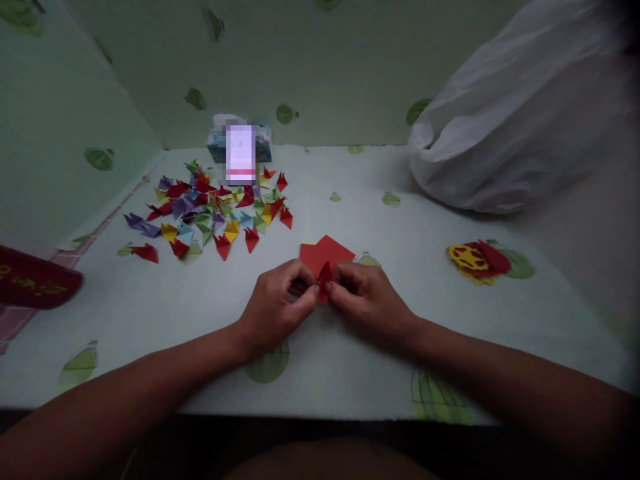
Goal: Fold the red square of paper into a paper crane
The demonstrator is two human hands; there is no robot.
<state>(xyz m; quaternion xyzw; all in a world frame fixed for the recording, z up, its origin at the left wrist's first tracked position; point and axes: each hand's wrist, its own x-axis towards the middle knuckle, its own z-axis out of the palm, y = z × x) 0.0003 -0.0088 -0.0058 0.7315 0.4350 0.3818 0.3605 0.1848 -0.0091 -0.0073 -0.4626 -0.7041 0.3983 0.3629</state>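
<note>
Fingertips of the left hand (285, 297) and the right hand (365, 290) pinch a small folded piece of red paper (325, 281) between them, thumbs and forefingers closed on it from either side, above the near-middle of a table (350, 373) covered in a pale, balloon-patterned cloth. The piece looks partly folded, though dim light and the fingers hide its exact shape. Just beyond it lie flat red sheets (327, 250), a yellow edge showing at their left corner. Farther out, to the left, dozens of folded paper birds (205, 207) in red, purple, yellow, green and blue spread loosely across the cloth. Behind them, a lit phone (241, 153), its screen blurred, stands upright in front of a tissue box (216, 143). At far left, a dark red object (37, 279) with yellow lettering lies at the table's side. To the right sit yellow and red cutouts (477, 260); behind them, a white plastic bag (500, 127) bulges near the wall.
</note>
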